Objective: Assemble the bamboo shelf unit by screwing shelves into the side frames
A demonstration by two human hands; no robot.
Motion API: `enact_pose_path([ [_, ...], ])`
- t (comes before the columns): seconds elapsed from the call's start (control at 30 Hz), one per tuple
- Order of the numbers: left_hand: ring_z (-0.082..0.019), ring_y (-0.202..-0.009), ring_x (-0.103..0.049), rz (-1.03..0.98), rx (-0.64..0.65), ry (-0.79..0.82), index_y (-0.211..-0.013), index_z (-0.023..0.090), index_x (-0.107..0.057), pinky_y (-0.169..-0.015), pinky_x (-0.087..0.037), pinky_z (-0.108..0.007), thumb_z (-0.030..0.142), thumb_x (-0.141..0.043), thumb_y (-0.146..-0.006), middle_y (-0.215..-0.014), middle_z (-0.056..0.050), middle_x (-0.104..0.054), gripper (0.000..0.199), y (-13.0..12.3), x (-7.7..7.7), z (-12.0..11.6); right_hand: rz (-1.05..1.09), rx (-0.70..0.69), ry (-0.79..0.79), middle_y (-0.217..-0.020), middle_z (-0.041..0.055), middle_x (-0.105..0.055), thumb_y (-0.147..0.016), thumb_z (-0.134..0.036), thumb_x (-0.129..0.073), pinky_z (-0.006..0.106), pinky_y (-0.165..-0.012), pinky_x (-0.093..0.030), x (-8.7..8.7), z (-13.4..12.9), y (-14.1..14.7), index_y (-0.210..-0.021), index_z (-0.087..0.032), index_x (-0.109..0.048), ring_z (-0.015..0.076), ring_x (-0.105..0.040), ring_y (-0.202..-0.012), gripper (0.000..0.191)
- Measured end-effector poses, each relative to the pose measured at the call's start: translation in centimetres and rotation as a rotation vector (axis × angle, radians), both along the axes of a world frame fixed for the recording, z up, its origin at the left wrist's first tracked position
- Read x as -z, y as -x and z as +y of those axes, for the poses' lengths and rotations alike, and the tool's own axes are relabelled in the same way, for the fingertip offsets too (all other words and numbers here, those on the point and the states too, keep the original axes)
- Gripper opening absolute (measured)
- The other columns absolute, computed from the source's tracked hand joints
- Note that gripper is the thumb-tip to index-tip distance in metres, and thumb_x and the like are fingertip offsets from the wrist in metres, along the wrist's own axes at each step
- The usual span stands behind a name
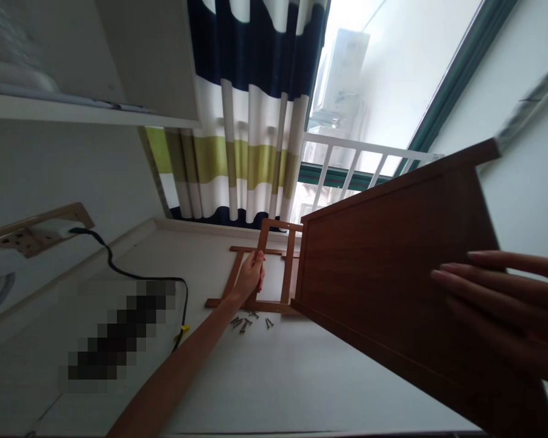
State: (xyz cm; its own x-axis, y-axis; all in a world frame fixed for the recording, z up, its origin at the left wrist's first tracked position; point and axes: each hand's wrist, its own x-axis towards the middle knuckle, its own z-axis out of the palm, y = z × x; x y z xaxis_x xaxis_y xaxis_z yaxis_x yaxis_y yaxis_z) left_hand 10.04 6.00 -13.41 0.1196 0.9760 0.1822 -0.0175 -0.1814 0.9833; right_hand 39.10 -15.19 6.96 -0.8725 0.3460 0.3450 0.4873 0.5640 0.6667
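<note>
So, wooden panel (pixel 374 267): dark reddish brown, large, flat-faced, faint grain; thin raised rails along both long edges and a narrow strip across the far end; upper rail runs past the panel's near end as a short stub. Tilted up at the right of the view, far end near the counter (pixel 274 377), near end close to the camera.
Small frame (pixel 288 264): lighter brown, slim flat bars around open gaps; upright-ish over the counter, just left of the panel's far end; cannot tell if joined to it.
Second frame (pixel 233 277): similar brown bars, lying behind the small frame, partly covered.
Left hand (pixel 248 278): fingers curled tight around the small frame's left bar; a bit of red at the fingers, unclear what.
Right hand (pixel 506 298): fingers long and extended over the panel's face, blurred, not gripping; contact cannot be told.
Screws (pixel 243 327): several, metallic, loose cluster on the counter below the frames, two lying slightly apart on the right.
Cable (pixel 141 277): black, from the wall socket strip (pixel 22 241) down across the counter, yellow tag (pixel 182 330) on it.
Curtain (pixel 256 121): navy, white, olive bands, beside the window.
</note>
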Motion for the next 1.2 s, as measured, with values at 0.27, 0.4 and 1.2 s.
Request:
enact_pose_path([
  [0.27,-0.005,-0.024,-0.035,-0.028,-0.011,0.035,-0.081,0.018,-0.043,-0.024,-0.028,-0.014,0.055,-0.038,-0.079,-0.041,0.01,-0.038,0.037,0.1,1.1,-0.2,-0.289,-0.261,-0.028,-0.105,0.0123,-0.059,-0.08,-0.011,-0.05,0.043,-0.107,-0.034,-3.6,4.0,2.2,-0.083,-0.02,-0.064,0.0251,-0.048,-0.112,0.017],
  [0.4,-0.006,-0.025,-0.036,-0.027,-0.021,0.032,-0.082,0.017,-0.046,-0.024,-0.028,-0.015,0.054,-0.04,-0.078,-0.041,0.01,-0.037,0.038,0.2,1.4,-0.4,-0.283,-0.273,-0.03,-0.104,0.0115,-0.06,-0.079,-0.01,-0.049,0.043,-0.108,-0.033,-3.7,4.7,2.8,-0.083,-0.02,-0.063,0.0251,-0.047,-0.113,0.018],
  [1.2,-0.007,-0.024,-0.036,-0.004,-0.039,0.195,-0.075,0.019,-0.04,-0.025,-0.027,-0.016,0.062,-0.036,-0.072,-0.039,0.011,-0.039,0.043,0.2,4.8,1.1,-0.206,-0.198,0.067,-0.108,0.006,-0.057,-0.085,-0.01,-0.046,0.037,-0.094,-0.045,-4.4,9.2,6.9,-0.093,-0.014,-0.054,0.0151,-0.051,-0.103,0.013],
])
